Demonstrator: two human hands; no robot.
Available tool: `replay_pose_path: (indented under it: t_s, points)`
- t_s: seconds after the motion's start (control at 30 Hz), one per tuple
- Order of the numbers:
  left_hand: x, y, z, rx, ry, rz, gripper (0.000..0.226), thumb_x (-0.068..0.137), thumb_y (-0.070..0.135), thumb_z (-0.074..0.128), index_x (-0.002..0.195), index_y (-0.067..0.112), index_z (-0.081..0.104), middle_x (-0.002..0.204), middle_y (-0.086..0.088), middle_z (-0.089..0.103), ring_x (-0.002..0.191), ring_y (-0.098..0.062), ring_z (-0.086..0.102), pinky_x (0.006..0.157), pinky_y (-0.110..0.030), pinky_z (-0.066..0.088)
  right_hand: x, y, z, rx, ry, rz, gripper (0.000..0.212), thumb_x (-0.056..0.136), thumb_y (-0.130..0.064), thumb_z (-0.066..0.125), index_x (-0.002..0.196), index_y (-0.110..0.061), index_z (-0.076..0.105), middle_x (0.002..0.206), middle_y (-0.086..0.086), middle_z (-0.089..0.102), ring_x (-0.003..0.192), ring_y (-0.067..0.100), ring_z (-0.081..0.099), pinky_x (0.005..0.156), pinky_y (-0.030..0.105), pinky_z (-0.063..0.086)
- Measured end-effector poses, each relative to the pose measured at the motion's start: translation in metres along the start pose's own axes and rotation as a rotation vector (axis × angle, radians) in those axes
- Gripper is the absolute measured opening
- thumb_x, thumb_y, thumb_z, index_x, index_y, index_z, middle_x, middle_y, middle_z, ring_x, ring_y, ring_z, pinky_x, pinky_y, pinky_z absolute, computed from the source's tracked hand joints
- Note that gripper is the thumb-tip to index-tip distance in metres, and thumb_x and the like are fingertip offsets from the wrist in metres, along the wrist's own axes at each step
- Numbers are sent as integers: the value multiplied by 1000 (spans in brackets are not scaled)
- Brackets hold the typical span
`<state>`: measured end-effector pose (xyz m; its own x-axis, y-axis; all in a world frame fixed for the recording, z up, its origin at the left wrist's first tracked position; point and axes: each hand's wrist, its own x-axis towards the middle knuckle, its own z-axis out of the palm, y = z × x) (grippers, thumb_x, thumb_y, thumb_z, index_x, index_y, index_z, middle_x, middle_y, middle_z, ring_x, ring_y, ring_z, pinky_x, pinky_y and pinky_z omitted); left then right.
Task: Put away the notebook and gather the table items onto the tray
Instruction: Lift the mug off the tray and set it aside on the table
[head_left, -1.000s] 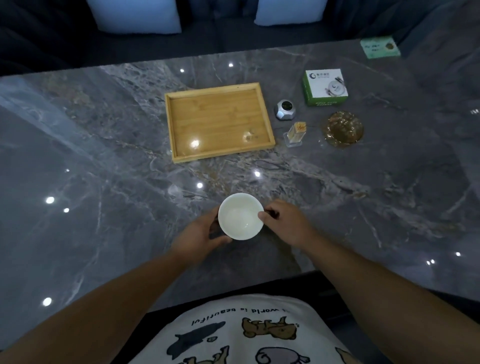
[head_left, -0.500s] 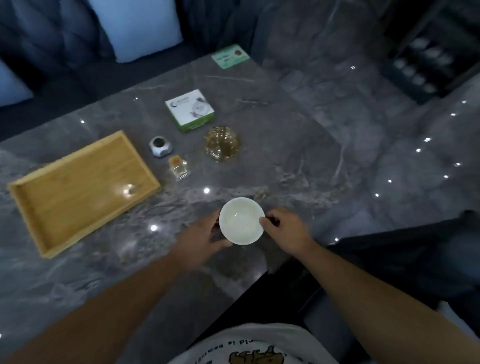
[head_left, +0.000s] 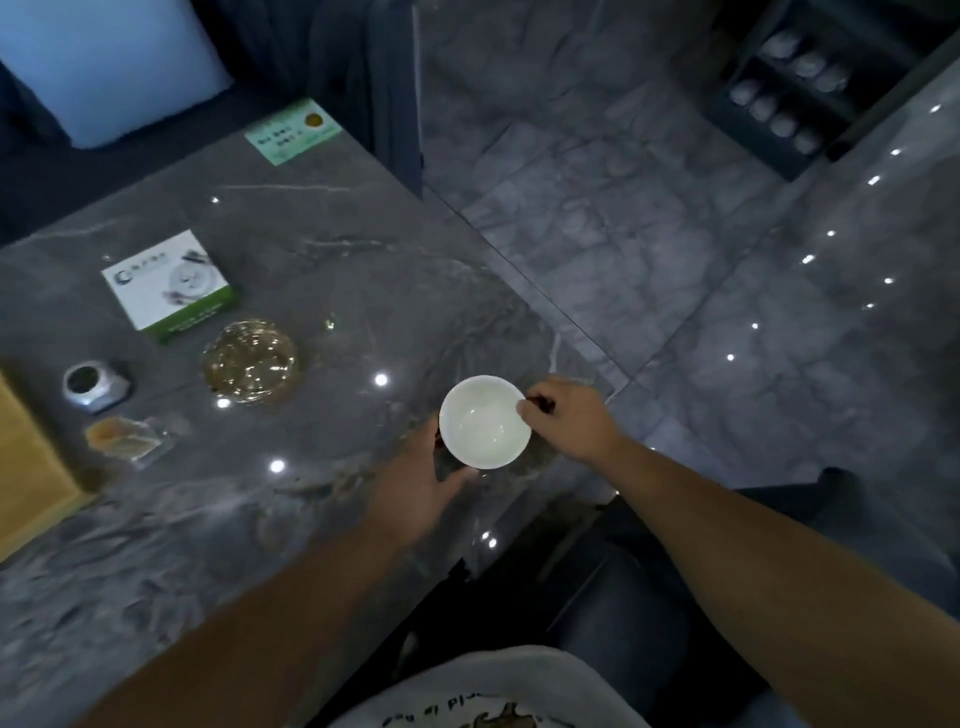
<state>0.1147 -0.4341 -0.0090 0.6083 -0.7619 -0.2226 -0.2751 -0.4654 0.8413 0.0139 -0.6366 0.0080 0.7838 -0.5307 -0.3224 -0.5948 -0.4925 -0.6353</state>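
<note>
A white bowl (head_left: 484, 421) is held between both hands near the right corner of the grey marble table (head_left: 322, 249). My left hand (head_left: 415, 486) cups its left and lower side. My right hand (head_left: 569, 415) pinches its right rim. The wooden tray (head_left: 26, 467) shows only as a corner at the left edge of the view. Beside the tray lie a blurred toothpick holder (head_left: 122, 436), a small silver faceted object (head_left: 96, 385), an amber glass dish (head_left: 249, 362) and a white and green box (head_left: 167, 285). No notebook is in view.
A green card (head_left: 293, 131) lies at the table's far corner. The table's right edge runs diagonally just beyond the bowl, with marble floor (head_left: 675, 260) past it. A dark rack (head_left: 800, 88) stands at the top right. A pale cushion (head_left: 104, 67) rests on the dark sofa behind.
The view has swung to the right, so the tray has slid almost out at the left and the floor has come into sight. Both hands stay on the bowl, which now sits nearer the table's right corner.
</note>
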Motion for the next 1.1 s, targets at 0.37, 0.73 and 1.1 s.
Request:
replay_pose_path:
  t_s: [0.37,0.73,1.1]
  points:
    - [38,27,50,-35,87,-113,76,78,38,74,140,22,35,136,1,52,122,-14,51,98,-44,46,55,42,-41,-9,-106,-58,19,90,-35,58,92,-18,67,90,-2,60,80,11,55,63,16,37]
    - [52,45,74,-131,217,-201,68,73,40,77,130,33,41,118,24,53,112,-1,54,88,-25,48,82,51,-52,71,-137,-60,18,91,-32,57,99,-20,68,98,-5,62,91,12,58,75,23,41]
    - [54,40,73,-97,158,-221,73,75,39,75,135,25,37,131,4,53,116,-9,54,92,-43,51,83,51,-53,83,-139,-58,23,93,-32,55,108,-19,67,105,-4,62,98,15,59,81,25,43]
